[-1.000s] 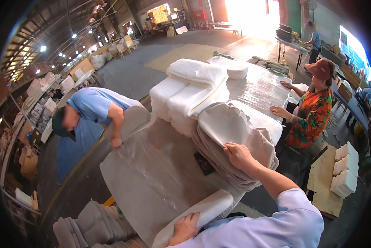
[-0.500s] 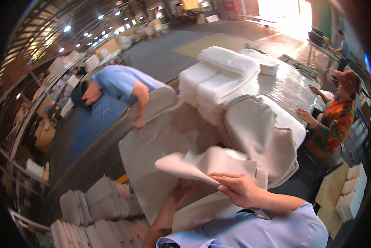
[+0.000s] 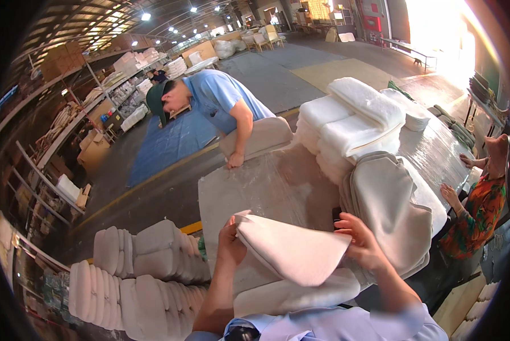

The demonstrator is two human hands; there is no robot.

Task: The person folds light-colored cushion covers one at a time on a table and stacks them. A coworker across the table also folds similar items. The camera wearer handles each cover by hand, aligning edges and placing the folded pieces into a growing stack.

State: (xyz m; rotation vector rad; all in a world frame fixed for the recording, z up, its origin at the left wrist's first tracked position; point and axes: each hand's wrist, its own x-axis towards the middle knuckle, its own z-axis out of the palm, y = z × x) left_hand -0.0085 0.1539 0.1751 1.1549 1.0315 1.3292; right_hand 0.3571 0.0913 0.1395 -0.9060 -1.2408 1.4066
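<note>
A limp beige fabric cover (image 3: 292, 250) is stretched between my hands over the near end of the table, its lower edge curving down. My left hand (image 3: 231, 241) is closed on its upper left corner. My right hand (image 3: 364, 244) grips the right corner between thumb and fingers, with the upper fingers spread apart. Just below lies another beige padded piece (image 3: 300, 295), partly hidden by the raised cover. A pile of similar beige covers (image 3: 383, 210) drapes beside my right hand.
Plastic film covers the table (image 3: 255, 182). White folded batting (image 3: 354, 122) is stacked at its far side. Beige cushions (image 3: 164, 250) stand piled at the left. A co-worker in blue (image 3: 221, 102) bends over the far left edge; another person in orange print (image 3: 476, 219) works at right.
My hands have moved apart, and the cover now hangs spread between them instead of bunched. My left hand has risen to its corner. The view has shifted left.
</note>
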